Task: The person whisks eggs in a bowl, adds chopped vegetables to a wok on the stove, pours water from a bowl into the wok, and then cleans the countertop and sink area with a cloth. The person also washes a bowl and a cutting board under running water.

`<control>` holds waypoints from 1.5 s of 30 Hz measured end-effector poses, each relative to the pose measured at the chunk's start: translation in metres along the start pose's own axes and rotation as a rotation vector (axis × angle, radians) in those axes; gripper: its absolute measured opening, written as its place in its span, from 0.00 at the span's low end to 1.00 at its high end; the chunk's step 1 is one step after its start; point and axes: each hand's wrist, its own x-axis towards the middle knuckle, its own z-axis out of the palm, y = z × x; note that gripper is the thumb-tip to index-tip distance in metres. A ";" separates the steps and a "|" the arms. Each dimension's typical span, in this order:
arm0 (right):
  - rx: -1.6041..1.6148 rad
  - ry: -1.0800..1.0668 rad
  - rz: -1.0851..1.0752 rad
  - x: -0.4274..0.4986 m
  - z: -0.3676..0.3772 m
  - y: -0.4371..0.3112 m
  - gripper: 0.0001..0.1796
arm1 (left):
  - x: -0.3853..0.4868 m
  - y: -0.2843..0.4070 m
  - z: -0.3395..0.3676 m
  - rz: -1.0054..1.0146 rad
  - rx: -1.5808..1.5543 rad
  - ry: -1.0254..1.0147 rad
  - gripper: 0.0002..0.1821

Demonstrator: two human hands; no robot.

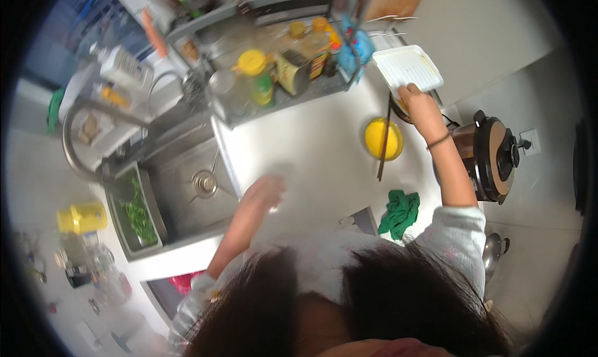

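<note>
My right hand point(418, 109) grips the near edge of a white ridged plastic tray or lid point(409, 65), at the back right of the counter. Partly hidden under that hand is a dark-rimmed round container point(401, 110). Just left of it sits a bowl of yellow liquid point(377, 135), which looks like beaten egg. A pair of dark chopsticks point(385, 144) lies across the bowl. My left hand point(264, 191), blurred, hovers by the right rim of the steel sink point(180, 217); its thumb is apart from the fingers, and I see nothing in it.
Leafy greens point(138, 212) lie in a strainer basin at the sink's left, under a curved faucet point(70, 137). Bottles and jars point(259, 81) fill a rack point(299, 95) behind the counter. A green cloth point(399, 213) and an electric pressure cooker point(483, 158) are on the right.
</note>
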 end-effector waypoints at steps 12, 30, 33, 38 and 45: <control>0.351 -0.201 -0.394 -0.068 -0.029 -0.304 0.07 | -0.023 -0.016 -0.064 0.158 -0.461 -0.192 0.26; 0.312 0.294 -0.803 0.233 0.223 -0.602 0.26 | -0.090 -0.115 -0.322 0.287 0.795 0.570 0.16; 0.101 0.621 -0.951 0.233 0.231 -0.599 0.29 | -0.066 -0.121 -0.318 0.112 -0.824 0.511 0.18; 0.018 0.730 -1.058 0.230 0.198 -0.600 0.29 | -0.050 -0.118 -0.325 0.062 -0.773 0.401 0.18; 0.517 0.061 -0.860 0.200 0.220 -0.584 0.26 | -0.026 -0.120 -0.321 0.023 -0.812 0.451 0.19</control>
